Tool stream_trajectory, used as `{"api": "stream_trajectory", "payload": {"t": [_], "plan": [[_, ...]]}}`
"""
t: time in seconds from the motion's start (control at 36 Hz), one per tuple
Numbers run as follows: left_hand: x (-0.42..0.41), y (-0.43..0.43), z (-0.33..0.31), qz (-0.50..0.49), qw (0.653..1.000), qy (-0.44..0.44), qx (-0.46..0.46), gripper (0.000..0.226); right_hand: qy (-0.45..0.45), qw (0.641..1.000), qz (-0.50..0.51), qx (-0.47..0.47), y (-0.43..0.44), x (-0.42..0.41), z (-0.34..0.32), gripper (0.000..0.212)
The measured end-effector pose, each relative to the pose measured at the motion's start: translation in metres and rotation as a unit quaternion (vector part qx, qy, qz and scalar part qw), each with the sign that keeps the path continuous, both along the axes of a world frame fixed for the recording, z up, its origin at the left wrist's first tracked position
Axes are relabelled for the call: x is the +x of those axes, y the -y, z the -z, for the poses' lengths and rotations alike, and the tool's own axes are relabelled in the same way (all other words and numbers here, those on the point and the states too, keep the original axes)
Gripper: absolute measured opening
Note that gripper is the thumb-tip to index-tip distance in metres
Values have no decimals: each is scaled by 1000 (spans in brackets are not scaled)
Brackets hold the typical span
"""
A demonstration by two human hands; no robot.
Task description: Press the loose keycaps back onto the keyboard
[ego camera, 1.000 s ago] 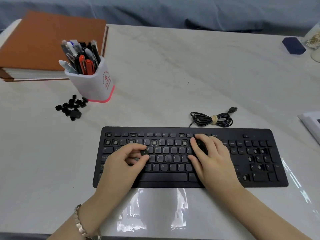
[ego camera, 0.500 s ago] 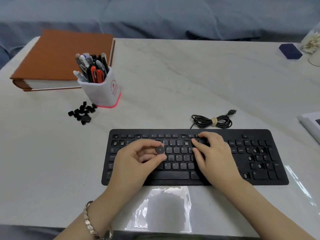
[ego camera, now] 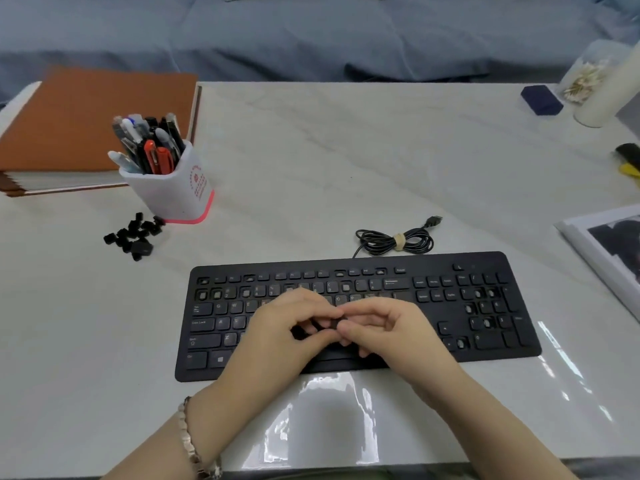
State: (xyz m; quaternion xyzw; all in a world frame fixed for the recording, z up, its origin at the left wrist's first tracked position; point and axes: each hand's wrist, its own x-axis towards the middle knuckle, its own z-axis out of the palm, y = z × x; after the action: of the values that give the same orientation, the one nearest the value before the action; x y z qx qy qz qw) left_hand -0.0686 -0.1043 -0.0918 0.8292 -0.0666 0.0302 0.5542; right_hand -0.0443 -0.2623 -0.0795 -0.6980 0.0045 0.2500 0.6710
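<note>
A pale marbled tabletop (ego camera: 346, 150) fills the view, with rumpled blue-grey fabric (ego camera: 311, 36) behind its far edge. A black keyboard (ego camera: 431, 299) lies flat near the person's edge of the tabletop. Several of its sockets stand open in the number row and in the number pad.

Both hands hover over the middle of the keyboard, fingertips meeting. The left hand (ego camera: 277, 337) has its fingers (ego camera: 311, 308) curled, and thumb and forefinger pinch a single black keycap (ego camera: 329, 323). The right hand (ego camera: 391, 334) pinches the same keycap from the other side between thumb and forefinger, its remaining fingers bent inward. The keycap is above the letter rows. It cannot be told whether it touches the keys beneath. A beaded bracelet (ego camera: 188, 441) circles the left wrist.

Beyond the keyboard's left end sits a pile of loose keycaps (ego camera: 133, 235). Just behind the pile is a white pen pot (ego camera: 173, 192) with a pink base, full of pens. Farther from the keyboard in the same direction lies a thick brown binder (ego camera: 86, 126). The keyboard's cable (ego camera: 394, 240), coiled and tied, rests just past the keyboard's far edge. Well beyond the keyboard's right end is a small dark blue box (ego camera: 542, 99). A printed sheet (ego camera: 606, 251) lies off that same end, at the frame's right border.
</note>
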Motion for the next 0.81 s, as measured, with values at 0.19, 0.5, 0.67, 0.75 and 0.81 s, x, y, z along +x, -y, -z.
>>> {"api": "stream_trajectory", "payload": {"t": [0.19, 0.5, 0.67, 0.75, 0.81], "plan": [[9, 25, 18, 51, 989, 44, 131, 23, -31, 996, 79, -8, 51, -7, 2, 20], [10, 36, 52, -15, 924, 55, 378, 53, -48, 973, 224, -31, 142, -9, 2, 17], [8, 34, 55, -13, 905, 64, 420, 55, 55, 976, 159, -141, 146, -7, 14, 25], [8, 35, 56, -16, 903, 70, 423, 56, 115, 965, 105, -209, 145, -7, 19, 30], [9, 35, 56, -14, 902, 70, 427, 61, 151, 952, 82, -254, 144, -7, 20, 28]]}}
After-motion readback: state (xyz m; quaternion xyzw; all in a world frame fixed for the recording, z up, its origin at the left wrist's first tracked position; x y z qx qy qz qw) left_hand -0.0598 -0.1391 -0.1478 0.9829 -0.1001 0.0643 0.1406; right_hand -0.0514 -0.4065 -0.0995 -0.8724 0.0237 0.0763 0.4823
